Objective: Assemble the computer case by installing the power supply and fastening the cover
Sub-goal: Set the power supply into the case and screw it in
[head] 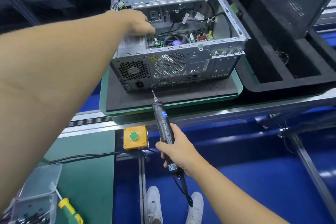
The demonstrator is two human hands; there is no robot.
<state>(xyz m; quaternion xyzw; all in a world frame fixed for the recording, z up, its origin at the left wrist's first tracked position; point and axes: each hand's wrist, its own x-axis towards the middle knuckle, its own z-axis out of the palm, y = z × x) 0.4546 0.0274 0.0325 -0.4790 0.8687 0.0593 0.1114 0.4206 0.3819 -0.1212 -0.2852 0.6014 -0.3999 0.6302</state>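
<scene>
At the near left corner of the green worktop (87, 169) sat a clear box of screws (34, 203), with a yellow-handled screwdriver (70, 211) just beside it. Further in, the right hand (179, 152) had its fingers wrapped fully round the grip of the electric screwdriver (162, 122). The bit was aimed at the case's rear panel, its tip just short of the panel's lower edge near the power socket. Whether a screw sat on the bit was too small to tell. A yellow button box (135, 137) stood against the conveyor's near rail.

The computer case (181, 63) lay open side up on the black pad of a green pallet (102, 96), toward the pallet's far edge. The power supply (133, 71) was already seated in the case's near left corner, its grille and socket showing through the rear panel. The left hand (138, 22) reached down over it with fingers bent into the case. Whether they gripped the unit, held a cable or merely pressed could not be told.

The supply seemed placed but, judging by the poised driver, not yet screwed down. The cover was off. A dark panel (298, 2) standing in the foam tray beyond the pallet's right edge was likely it. Fastening the supply, then fitting and fastening that cover, remained.
</scene>
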